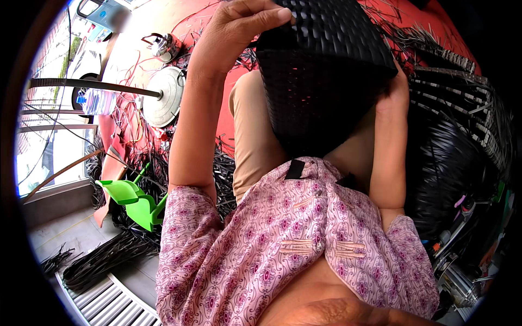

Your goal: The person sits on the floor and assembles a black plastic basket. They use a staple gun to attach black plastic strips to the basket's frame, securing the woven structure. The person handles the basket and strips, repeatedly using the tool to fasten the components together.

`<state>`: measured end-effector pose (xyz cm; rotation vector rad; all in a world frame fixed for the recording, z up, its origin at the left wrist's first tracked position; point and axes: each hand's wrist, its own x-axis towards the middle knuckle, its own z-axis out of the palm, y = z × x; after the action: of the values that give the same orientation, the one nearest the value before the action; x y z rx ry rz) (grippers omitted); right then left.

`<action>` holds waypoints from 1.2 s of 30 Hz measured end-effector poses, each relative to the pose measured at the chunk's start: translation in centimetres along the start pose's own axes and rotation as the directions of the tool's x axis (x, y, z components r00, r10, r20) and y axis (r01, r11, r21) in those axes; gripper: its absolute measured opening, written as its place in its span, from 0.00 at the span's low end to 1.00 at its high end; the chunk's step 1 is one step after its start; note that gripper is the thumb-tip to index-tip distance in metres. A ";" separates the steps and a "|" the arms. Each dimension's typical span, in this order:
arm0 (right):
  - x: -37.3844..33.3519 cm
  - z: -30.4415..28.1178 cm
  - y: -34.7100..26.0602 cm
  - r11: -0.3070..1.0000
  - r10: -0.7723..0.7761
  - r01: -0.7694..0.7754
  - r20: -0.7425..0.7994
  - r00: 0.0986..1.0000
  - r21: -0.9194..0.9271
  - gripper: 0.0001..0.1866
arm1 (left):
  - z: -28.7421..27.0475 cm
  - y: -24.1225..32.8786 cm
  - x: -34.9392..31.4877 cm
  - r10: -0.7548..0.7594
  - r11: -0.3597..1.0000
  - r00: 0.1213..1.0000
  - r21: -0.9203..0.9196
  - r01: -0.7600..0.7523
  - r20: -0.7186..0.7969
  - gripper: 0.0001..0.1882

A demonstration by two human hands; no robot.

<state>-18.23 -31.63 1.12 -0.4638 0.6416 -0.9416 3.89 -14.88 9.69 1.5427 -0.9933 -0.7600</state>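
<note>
A black basket-like piece [326, 92], woven from flat glossy strips, is tilted over my lap between my knees. My left hand [247, 22] is closed at its upper left edge, thumb pressed against the fingers; whether a loose strip is pinched there too is hidden. At the right corner, my right hand [396, 93] supports the woven piece from the side and below, its fingertips out of sight behind the weave.
Black strips [109, 258] lie in bundles at lower left near a green plastic object [133, 196]. Left of my left arm are a round-based pole [166, 98], a metal kettle [163, 46] and a plastic bottle [99, 101]. Shiny black plastic [446, 179] bulges at my right.
</note>
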 end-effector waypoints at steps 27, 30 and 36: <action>-0.3 -0.3 0.4 0.973 -0.077 0.074 -0.008 0.997 -0.219 0.20 | -1.0 -3.8 3.0 0.021 0.972 0.997 -0.236 -0.002 0.077 0.09; -0.2 -1.0 0.5 0.958 -0.123 0.124 0.021 0.992 -0.258 0.21 | -1.5 -4.8 4.3 0.244 0.946 0.960 -0.252 -0.205 0.135 0.06; -0.5 0.0 0.6 0.956 -0.136 0.099 -0.120 0.983 -0.278 0.22 | -2.3 -3.7 6.2 0.376 0.923 0.869 -0.213 -0.320 0.322 0.07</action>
<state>-18.09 -30.87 0.92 -0.6911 0.8826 -1.0092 9.37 -19.24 6.75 1.0653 -1.4055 -0.8498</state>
